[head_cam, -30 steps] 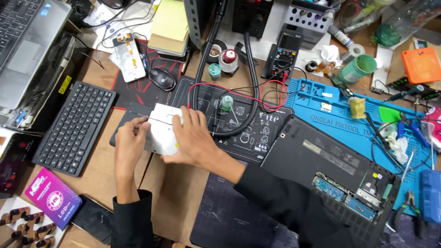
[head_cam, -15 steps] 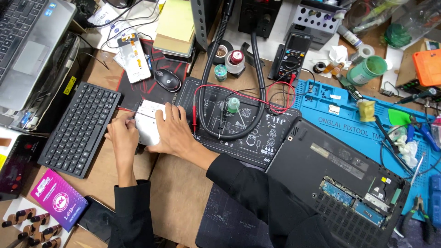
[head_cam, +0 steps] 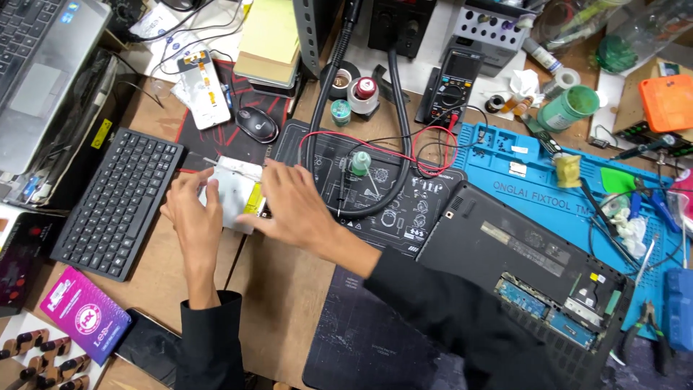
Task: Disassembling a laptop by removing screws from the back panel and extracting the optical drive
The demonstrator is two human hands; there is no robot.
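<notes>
Both hands, L (head_cam: 193,217) & R (head_cam: 292,209), clamped on white flat part (head_cam: 229,193) by keyboard (head_cam: 119,202).

Metal plate (head_cam: 232,193) between hands; keyboard (head_cam: 119,202) left, opened laptop (head_cam: 527,260) right.

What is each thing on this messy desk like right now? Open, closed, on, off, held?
White flat part: held between both hands, lying on the desk.
Left hand: on the part's left edge.
Right hand: fingers spread over its right side.
Dark laptop base: bottom up, cover panel off, boards showing.
Silver laptop: lid open.
Multimeter: screen dark.
Phone: screen dark.
Black keyboard: untouched.
</notes>
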